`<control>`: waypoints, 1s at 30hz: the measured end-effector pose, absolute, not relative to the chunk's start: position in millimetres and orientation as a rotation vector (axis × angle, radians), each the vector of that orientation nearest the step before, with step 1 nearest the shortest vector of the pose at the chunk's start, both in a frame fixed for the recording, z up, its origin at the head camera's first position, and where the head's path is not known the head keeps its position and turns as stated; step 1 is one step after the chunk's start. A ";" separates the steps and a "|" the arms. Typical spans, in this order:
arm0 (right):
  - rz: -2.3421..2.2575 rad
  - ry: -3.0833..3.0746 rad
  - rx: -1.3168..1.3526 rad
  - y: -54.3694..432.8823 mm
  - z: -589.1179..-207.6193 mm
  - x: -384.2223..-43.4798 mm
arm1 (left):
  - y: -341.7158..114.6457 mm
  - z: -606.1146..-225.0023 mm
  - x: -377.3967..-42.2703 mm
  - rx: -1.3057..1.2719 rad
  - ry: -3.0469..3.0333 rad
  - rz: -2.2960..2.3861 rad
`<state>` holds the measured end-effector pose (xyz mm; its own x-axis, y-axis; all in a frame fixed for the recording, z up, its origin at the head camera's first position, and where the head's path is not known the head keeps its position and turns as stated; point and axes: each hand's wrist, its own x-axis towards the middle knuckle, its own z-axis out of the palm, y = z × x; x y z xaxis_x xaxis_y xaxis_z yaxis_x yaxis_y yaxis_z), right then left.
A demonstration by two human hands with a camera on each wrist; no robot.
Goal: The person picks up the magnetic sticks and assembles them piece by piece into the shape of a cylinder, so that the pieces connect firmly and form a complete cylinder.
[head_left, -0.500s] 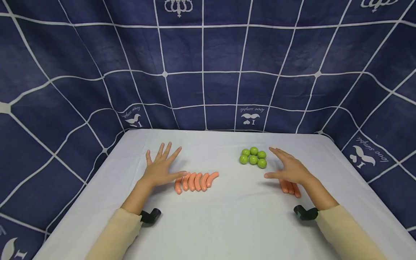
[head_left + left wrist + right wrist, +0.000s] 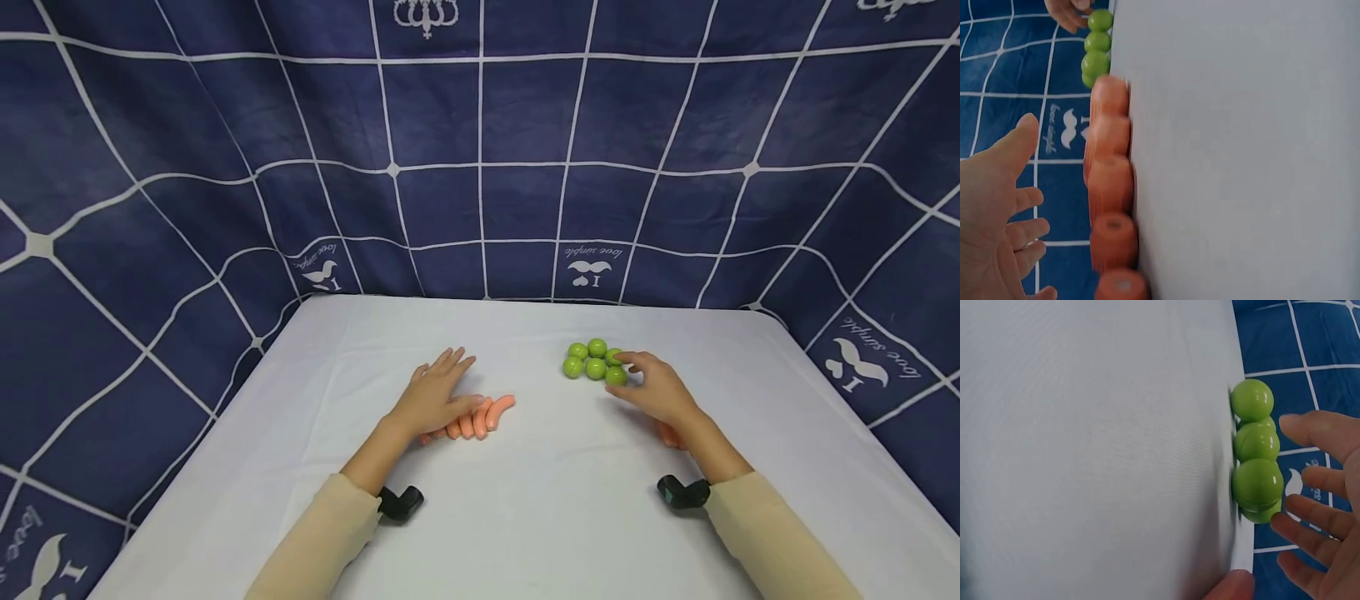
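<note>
My left hand [image 2: 433, 402] hovers over a row of orange, curved sausages [image 2: 480, 421], fingers extended and hiding part of the row. In the left wrist view, the hand [image 2: 991, 219] is beside the sausages [image 2: 1111, 181] with a gap between. My right hand [image 2: 660, 392] is at the right side of a cluster of glossy green balls [image 2: 595, 368], thumb and fingers apart. From the right wrist, its fingers [image 2: 1319, 525] appear loosely bent close to the balls [image 2: 1259, 481], gripping none. Under the right hand lie other sausages [image 2: 670, 435], mostly hidden.
A white cloth [image 2: 540, 508] covers the table. Behind and beside it hangs a dark blue curtain [image 2: 525, 200] with a white grid. Black wrist devices [image 2: 401, 504] sit below both hands, by the beige sleeves [image 2: 322, 533].
My left hand has moved right, over the sausage row, with its fingers closer together. My right hand has come up to the green balls, its fingers bending. The head view has shifted slightly.
</note>
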<state>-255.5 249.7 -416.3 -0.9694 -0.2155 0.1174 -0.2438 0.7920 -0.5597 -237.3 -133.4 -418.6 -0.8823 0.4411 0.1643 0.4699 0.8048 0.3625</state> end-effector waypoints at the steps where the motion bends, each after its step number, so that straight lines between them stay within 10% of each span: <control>1: 0.920 -2.921 0.370 249.9 -416.4 -255.8 | -128.4 -418.8 -236.7 -0.757 -2.912 -0.636; 30: 0.926 -2.880 0.240 246.4 -429.7 -262.5 | -63.0 -421.3 -226.7 -0.632 -2.982 -0.581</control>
